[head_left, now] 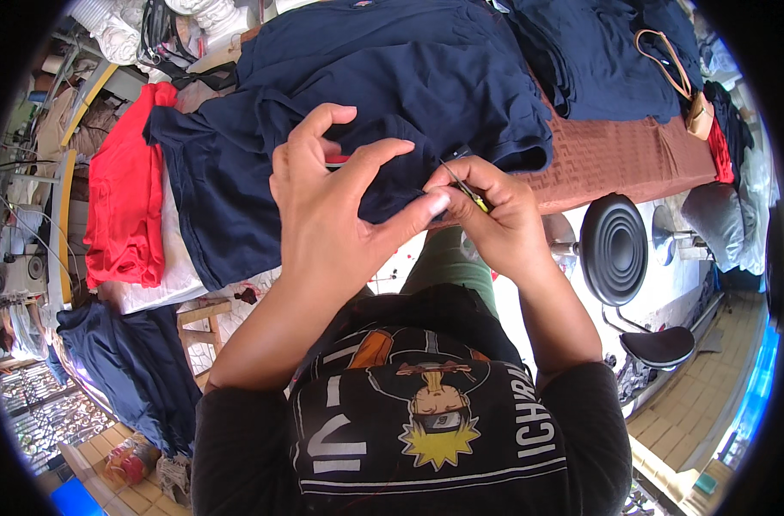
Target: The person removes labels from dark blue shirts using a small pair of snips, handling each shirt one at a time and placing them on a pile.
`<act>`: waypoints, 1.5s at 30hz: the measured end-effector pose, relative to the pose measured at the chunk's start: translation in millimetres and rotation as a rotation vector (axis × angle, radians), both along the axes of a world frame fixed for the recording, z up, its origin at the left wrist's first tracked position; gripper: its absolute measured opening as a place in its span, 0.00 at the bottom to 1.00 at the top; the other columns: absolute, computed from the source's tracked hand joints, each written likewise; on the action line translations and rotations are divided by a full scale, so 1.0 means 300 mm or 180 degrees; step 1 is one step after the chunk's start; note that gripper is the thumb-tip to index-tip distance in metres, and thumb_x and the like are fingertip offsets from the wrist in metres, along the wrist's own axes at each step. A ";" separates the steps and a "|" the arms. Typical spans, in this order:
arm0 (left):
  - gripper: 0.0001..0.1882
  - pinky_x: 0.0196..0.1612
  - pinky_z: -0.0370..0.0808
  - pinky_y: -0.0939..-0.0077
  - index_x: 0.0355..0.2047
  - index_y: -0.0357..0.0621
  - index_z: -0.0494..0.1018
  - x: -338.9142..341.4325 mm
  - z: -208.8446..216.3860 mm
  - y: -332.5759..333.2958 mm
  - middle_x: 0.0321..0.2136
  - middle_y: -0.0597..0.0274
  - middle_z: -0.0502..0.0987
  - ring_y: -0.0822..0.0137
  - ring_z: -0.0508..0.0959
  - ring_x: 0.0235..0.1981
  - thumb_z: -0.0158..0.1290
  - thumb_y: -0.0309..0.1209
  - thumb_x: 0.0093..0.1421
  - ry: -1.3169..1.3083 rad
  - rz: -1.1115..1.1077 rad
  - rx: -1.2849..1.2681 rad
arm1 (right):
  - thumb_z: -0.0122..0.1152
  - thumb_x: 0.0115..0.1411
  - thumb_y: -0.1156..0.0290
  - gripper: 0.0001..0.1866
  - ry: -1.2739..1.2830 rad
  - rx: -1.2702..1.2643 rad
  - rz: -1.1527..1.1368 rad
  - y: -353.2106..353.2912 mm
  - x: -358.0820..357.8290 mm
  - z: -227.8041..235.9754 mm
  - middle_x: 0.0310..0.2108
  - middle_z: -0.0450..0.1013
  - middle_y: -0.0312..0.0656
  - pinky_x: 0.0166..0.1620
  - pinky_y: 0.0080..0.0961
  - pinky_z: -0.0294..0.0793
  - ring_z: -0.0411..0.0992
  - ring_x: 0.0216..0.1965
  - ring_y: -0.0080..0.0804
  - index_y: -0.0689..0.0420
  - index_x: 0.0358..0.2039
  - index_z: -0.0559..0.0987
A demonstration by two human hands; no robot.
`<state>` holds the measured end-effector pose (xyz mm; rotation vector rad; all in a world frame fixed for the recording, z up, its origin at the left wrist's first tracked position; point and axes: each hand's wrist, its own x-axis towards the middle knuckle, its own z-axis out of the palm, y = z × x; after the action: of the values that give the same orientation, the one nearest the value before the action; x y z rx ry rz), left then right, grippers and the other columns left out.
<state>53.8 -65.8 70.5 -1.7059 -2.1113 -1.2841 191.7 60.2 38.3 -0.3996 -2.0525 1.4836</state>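
Observation:
My left hand [332, 193] is raised over a navy garment [358, 77], fingers curved and spread apart. Its thumb tip comes close to the fingertips of my right hand [504, 215]; whether they touch, I cannot tell. Pinched in the right hand is a small pair of thread snips [480, 203], with thin dark pointed blades and a yellow part, mostly hidden by the fingers. The garment spreads over the table in front of me, its hem and a sleeve turned toward me. A small red strip [336, 159] shows behind the left fingers.
A brown patterned cloth [615, 159] covers the table. Folded navy garments [598, 60] lie far right beside a tan strap [664, 60]. Red fabric [125, 193] hangs at left, above more navy cloth [134, 370]. A black round stool [614, 249] stands at right.

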 end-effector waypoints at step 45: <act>0.06 0.29 0.76 0.84 0.36 0.36 0.76 -0.015 -0.053 -0.008 0.27 0.59 0.81 0.71 0.84 0.31 0.55 0.27 0.62 -0.2068 -0.0472 -0.0276 | 0.62 0.54 0.84 0.10 -0.0330 0.0867 0.0189 -0.004 0.022 0.051 0.30 0.72 0.41 0.35 0.20 0.69 0.71 0.33 0.25 0.65 0.38 0.79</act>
<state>49.2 -68.2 54.7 -1.6561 -2.4173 -2.0418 198.3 59.1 53.6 -0.3138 -2.3281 1.2144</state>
